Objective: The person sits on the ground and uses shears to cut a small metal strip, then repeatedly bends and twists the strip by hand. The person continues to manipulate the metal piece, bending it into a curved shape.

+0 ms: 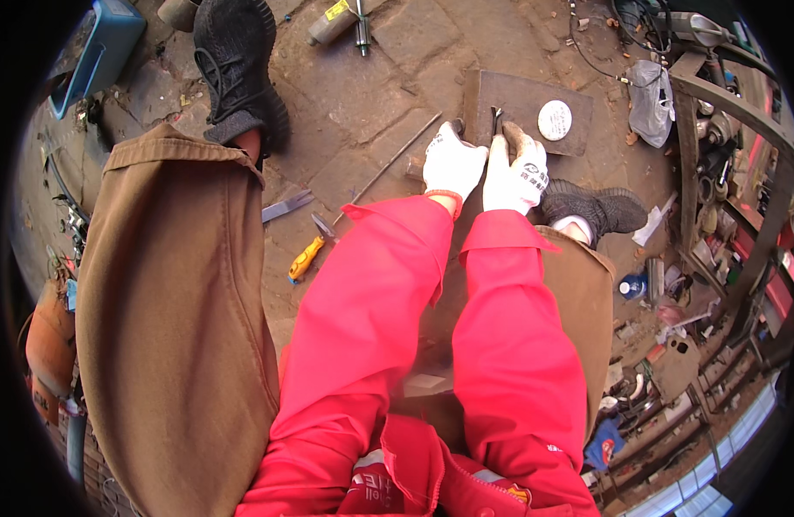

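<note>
My left hand [454, 164], in a white work glove with dark fingertips, is at the left edge of a brown flat plate [535, 90] on the ground. Its fingers are curled; what they grip is hidden. Beside it, my right hand [515, 172], gloved alike, reaches onto the plate. A small dark metal piece [497, 115] sticks up from between its fingertips. On the plate, right of the fingers, lies a round white disc [554, 120]. A thin rod [395, 158] lies on the ground, its far end close to my left hand.
A yellow-handled screwdriver [306, 259] and a flat metal strip [287, 205] lie left of my arms. Ahead is a grey cylinder [331, 24]. My shoes [235, 69] flank the work. At right stands a metal rack [734, 103] of parts, with a plastic bag [652, 103].
</note>
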A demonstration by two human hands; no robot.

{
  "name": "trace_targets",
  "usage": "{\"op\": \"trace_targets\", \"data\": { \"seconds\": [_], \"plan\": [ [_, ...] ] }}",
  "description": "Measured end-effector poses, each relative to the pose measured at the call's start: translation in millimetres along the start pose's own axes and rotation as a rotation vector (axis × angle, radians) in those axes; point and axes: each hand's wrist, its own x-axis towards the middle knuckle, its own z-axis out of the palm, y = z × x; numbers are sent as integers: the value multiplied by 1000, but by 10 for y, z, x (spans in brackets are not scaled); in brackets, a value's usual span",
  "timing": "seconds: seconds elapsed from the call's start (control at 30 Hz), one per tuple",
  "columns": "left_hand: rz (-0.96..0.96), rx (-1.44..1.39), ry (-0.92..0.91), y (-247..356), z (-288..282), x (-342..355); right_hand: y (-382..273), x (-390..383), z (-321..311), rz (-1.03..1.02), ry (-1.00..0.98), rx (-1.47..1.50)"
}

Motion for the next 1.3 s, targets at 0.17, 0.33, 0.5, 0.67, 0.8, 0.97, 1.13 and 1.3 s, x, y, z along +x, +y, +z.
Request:
{"op": "trace_targets", "data": {
  "seconds": [0.17,0.33,0.5,0.67,0.8,0.97,1.13,1.3],
  "plan": [
    [-29,22,16,58,-2,-23,-3,9,28,29,-41,16],
    [-25,38,26,88,-21,-37,19,-5,40,-32,-24,-19],
    [-29,46,12,93,-30,-37,12,-3,27,-21,-37,-36],
    [-26,25,22,63,-7,-25,-9,-1,27,-42,-34,-75],
    [-21,23,17,21,17,1,-45,25,20,-73,-66,-192],
    [-53,-2,-20,-20,35,17,-129,52,-13,-33,-143,-269],
    [-67,-2,-16,-25,44,9,-166,29,-27,0,-153,-247],
    [-76,-21,-8,-41,54,-2,-122,14,-25,13,-160,-245]
  ]
}}
